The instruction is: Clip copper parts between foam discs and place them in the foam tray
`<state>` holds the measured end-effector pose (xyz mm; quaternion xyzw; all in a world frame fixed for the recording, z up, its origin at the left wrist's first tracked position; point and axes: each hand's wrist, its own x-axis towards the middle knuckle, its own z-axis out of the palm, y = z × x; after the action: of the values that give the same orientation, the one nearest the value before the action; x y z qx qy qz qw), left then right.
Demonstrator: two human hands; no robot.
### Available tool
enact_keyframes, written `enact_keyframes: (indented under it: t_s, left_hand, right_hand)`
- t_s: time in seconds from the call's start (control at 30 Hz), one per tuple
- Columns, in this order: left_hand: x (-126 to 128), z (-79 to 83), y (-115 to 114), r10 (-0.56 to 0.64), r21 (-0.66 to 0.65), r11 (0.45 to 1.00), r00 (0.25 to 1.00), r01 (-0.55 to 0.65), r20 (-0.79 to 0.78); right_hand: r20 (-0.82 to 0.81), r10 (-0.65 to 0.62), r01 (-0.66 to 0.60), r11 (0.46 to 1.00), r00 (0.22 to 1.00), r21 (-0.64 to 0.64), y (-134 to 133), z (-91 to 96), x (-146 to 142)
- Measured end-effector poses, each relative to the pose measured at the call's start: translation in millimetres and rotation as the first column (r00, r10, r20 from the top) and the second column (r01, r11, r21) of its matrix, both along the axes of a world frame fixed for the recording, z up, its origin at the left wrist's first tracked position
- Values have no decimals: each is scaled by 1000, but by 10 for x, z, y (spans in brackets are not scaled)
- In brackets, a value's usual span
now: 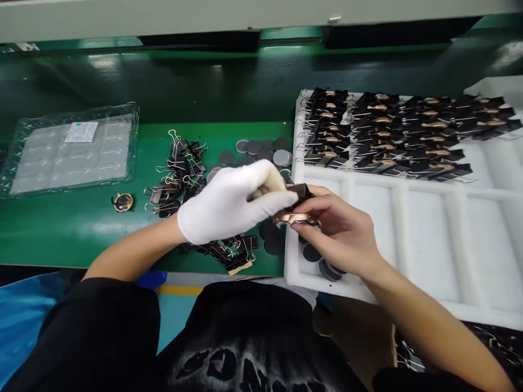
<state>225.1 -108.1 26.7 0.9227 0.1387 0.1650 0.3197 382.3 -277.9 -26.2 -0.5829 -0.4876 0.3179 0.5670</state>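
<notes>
Your gloved left hand [229, 204] pinches a black clip [303, 191] near frame centre, while your right hand [347, 231] grips a watch case [297, 218]. Loose clips [177, 163] lie left of centre.

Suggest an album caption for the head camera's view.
Gloved left hand and bare right hand meet at a black binder clip and gold-coloured watch case near a white tray.

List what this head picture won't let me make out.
All in the head view:
Label: print too small to read.
Watch: seen edge-on, partly covered by the right hand.
Binder clip: partly hidden by the gloved left hand.
Foam tray: cut off by the right edge.
</notes>
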Motion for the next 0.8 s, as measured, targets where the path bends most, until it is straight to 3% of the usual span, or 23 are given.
enact_keyframes:
  t_s: [0.1, 0.17, 0.3, 0.4, 0.67, 0.8]
  left_hand:
    - [-21, 1, 122, -6, 165, 986, 998, 17, -67]
    - [-18, -17, 184, -7, 290, 956, 989, 50, -148]
    - [2, -94, 169, -101, 336, 917, 941, 213, -322]
    - [14, -137, 81, -128, 341, 904, 923, 259, -363]
    - [11, -121, -64, -17, 471, 862, 938, 190, -346]
    - [5, -111, -30, 15, 499, 855, 955, 141, -296]
  right_hand:
    - [155, 15, -23, 998, 988, 51, -35, -21, 114]
    - [283, 93, -114, 992, 954, 55, -56, -3, 195]
    - [414, 269, -287, 958, 870, -20, -76, 72, 292]
    - [425, 320, -327, 943, 846, -59, -78, 114, 308]
    - [409, 358, -337, 933, 839, -125, -93, 128, 332]
    - [297, 292, -262, 955, 909, -137, -94, 190, 330]
